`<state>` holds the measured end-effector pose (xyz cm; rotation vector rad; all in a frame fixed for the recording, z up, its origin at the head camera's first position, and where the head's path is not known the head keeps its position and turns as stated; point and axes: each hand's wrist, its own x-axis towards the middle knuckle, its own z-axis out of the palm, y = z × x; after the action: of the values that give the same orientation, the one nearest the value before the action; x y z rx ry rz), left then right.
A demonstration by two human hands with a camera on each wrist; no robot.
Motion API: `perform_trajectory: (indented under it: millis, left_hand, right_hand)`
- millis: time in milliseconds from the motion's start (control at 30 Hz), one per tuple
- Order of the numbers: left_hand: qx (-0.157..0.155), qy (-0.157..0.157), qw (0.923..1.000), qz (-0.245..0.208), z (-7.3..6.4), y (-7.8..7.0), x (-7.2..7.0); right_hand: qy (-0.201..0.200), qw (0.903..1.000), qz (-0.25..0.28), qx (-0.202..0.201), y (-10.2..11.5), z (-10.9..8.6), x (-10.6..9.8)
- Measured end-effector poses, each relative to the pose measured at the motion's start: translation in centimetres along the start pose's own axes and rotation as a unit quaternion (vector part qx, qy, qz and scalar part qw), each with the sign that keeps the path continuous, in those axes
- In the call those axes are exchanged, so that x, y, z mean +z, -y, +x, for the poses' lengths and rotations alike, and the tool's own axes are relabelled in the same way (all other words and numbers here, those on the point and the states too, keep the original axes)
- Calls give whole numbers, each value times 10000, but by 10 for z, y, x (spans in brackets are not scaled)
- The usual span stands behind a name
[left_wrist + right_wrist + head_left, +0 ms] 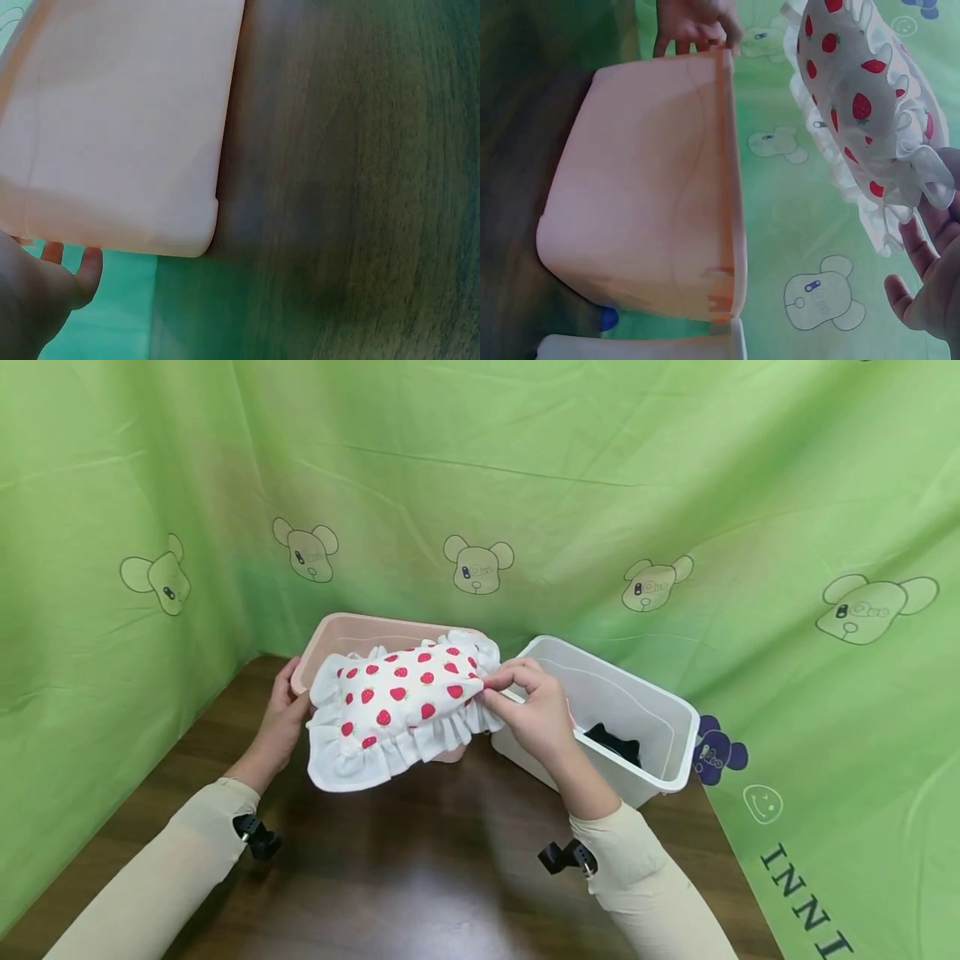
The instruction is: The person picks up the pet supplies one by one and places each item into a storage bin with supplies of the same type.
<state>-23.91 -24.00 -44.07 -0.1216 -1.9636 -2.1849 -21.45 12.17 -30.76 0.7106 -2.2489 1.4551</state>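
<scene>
A strawberry-print pillow (405, 693) with a white ruffled edge hangs over the pink bin (352, 631), covering much of its opening. My right hand (536, 706) pinches the pillow's right end between thumb and fingers. In the right wrist view, the pillow (862, 97) hangs beyond the bin's rim, apart from the bin's wall. My left hand (283, 718) grips the pink bin at its left end, by the rim. The left wrist view shows the bin's pale side wall (120, 135) with the left hand's fingers (88, 274) at its end. What lies inside the pink bin is hidden.
A white bin (637, 685) stands to the right, close to the pink one, with a black item (613, 743) inside. Both stand on a dark wooden table (420, 877). Green curtain cloth (570, 460) with printed bear heads encloses the back and sides.
</scene>
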Motion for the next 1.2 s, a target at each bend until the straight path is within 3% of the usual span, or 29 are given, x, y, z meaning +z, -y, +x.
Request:
perform_trajectory:
  millis: [333, 667, 1200]
  left_hand:
    - [-121, -126, 9998, 103, 2, -3, 2]
    - [-146, -173, 9997, -51, 1, -5, 2]
    - [10, -216, 9997, -149, -1, -2, 2]
  right_hand:
    - [-62, 9996, -242, 90, -2, 31, 2]
    - [-47, 9954, -858, 422, -3, 68, 6]
    - [426, 9814, -1705, 769, -21, 121, 27]
